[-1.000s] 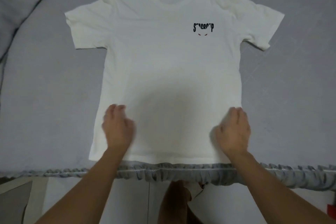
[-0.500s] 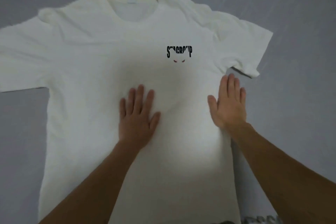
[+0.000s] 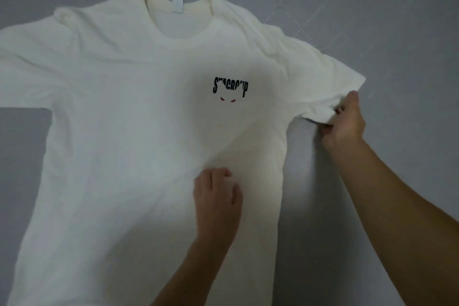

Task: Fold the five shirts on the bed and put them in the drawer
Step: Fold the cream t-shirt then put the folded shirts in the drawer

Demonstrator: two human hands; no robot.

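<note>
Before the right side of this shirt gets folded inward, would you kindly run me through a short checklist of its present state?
1. White shirt lies face up on the grey bed sheet: ok.
2. Right hand grips the sleeve hem: ok.
3. Left hand pinches the body fabric: ok.
4. Fabric smooth: not ok, creases at the shoulder and by the left hand.
5. Bottom hem straight: cannot tell, out of view.

The light is dim and even, with a cool grey cast. A soft, broad shadow lies across the middle of the white shirt point(image 3: 119, 112), and another falls on the bed point(image 3: 397, 20) beside the right forearm. No glare. Detail is soft, edges slightly smeared.
</note>
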